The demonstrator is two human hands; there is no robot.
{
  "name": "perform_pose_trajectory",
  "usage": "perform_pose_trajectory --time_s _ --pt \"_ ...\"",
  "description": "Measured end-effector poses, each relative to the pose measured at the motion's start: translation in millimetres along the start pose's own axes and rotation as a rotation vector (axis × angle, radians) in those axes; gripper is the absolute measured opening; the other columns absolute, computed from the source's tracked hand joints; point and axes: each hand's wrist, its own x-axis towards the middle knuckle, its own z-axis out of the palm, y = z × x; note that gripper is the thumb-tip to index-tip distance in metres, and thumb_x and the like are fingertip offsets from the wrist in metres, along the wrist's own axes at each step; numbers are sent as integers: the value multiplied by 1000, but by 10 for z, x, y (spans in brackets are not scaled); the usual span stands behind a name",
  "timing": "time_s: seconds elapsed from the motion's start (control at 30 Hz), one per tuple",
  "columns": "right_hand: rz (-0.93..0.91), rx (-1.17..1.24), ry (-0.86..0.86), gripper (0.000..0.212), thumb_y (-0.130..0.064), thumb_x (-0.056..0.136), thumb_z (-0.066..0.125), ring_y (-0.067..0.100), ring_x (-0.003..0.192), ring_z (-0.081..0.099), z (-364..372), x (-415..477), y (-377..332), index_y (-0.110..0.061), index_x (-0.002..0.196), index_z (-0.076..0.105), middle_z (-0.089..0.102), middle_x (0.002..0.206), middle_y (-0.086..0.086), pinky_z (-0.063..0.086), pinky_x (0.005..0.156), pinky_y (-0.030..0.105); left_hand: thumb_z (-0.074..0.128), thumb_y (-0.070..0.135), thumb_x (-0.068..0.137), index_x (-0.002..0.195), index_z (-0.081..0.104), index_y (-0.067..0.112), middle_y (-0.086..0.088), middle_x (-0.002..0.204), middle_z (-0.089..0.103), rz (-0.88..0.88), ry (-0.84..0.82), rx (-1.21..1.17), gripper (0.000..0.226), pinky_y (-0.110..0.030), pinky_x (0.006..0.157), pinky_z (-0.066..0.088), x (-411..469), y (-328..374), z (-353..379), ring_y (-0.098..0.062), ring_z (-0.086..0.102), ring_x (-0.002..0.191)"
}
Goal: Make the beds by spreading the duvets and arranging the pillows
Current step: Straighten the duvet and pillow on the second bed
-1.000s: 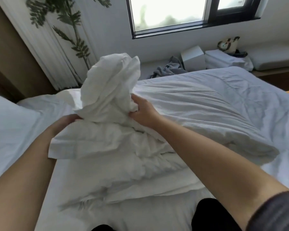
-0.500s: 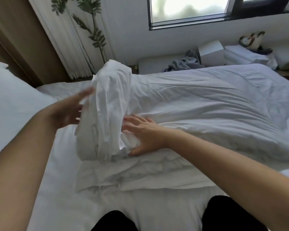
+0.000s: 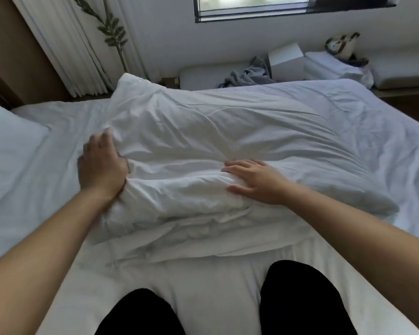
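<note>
The left hand (image 3: 102, 165) was at the left end of the folded white duvet (image 3: 228, 131). Its fingers curled into the soft fold and held a bunch of the cloth. The hand was a bit blurry, so the fingertips were hard to see. The right hand (image 3: 254, 180) lay flat on top of the duvet, near the middle of the front edge. Its fingers were straight and spread apart, and it held nothing.

There were two hands and one duvet. The duvet was folded into thick layers and lay across the bed (image 3: 53, 126), on the white sheet. One pillow (image 3: 7, 153) lay on the bed at the far left, apart from the duvet. Two knees (image 3: 300, 298) in black showed at the bottom, resting on the bed just in front of the duvet.

Both arms were bare and reached forward from the bottom corners. The left wrist bent in toward the duvet. The right arm came in low from the right side, palm down.

Past the bed were one window (image 3: 252, 8), one white curtain (image 3: 65, 49), one leafy plant (image 3: 111, 32), one crumpled grey cloth (image 3: 247, 73) and one white box (image 3: 286, 59).
</note>
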Motion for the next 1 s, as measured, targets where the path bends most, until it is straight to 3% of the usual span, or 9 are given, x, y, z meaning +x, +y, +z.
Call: perform_pose_trajectory --time_s 0.07,0.13,0.27,0.37,0.5,0.6,0.73,0.9,1.0 --pt "22 33 43 91 -88 75 8 12 135 42 -39 -77 112 -35 139 47 47 146 -10 31 111 36 46 38 89 135 45 17 -15 134 51 243 -38 -17 51 -54 102 34 -75 219 -12 -36 45 123" --pt "46 21 20 90 -89 74 10 13 134 42 -96 -181 214 -38 139 45 47 145 -11 32 110 36 45 58 88 133 46 23 -9 134 51 244 -109 79 57 -59 104 28 -97 202 62 -32 43 128" --pt "136 -27 -55 99 -94 66 5 12 141 32 -208 -377 454 -43 144 35 37 152 -12 22 115 43 44 82 69 142 33 17 -11 148 35 -207 -262 51 98 -62 105 32 -102 -223 91 -36 35 135" --pt "254 -37 -112 110 -100 56 -1 12 148 17 -244 -556 678 -46 148 25 23 159 -13 10 117 52 57 85 62 151 8 21 -11 160 7 -484 -279 -45 120 -66 112 15 -275 -373 99 -38 11 145" --pt "328 -36 -146 108 -99 58 3 17 149 10 -212 -685 762 -45 150 16 13 162 -11 6 118 55 67 73 66 154 4 8 -20 157 22 -912 -421 -441 126 -50 111 31 -415 -392 45 -40 35 137" --pt "317 -23 -107 75 -74 86 32 19 149 13 -174 -572 579 -41 152 16 16 162 -6 9 118 52 57 72 77 132 53 8 -14 125 62 -838 -623 -623 85 -36 94 44 -425 -325 -80 -31 57 113" --pt "142 146 -6 79 -64 88 49 19 143 28 -179 -273 41 -37 153 14 24 159 -5 26 115 48 46 47 97 88 62 8 -11 61 70 -756 -761 -672 43 -34 61 46 -416 -164 -267 -26 67 58" --pt "-113 310 104 108 -66 73 69 18 146 20 -300 152 -940 -35 154 4 15 162 -4 26 117 43 51 13 97 79 60 6 -18 112 60 -499 -569 -519 21 -24 55 44 -11 165 -425 -21 60 65" --pt "-112 589 201 106 -55 74 75 16 147 19 -477 416 -1279 -26 155 12 20 160 4 21 118 34 62 16 92 108 64 0 -17 120 60 -322 -461 -312 23 -26 64 39 196 565 -612 -31 59 98"
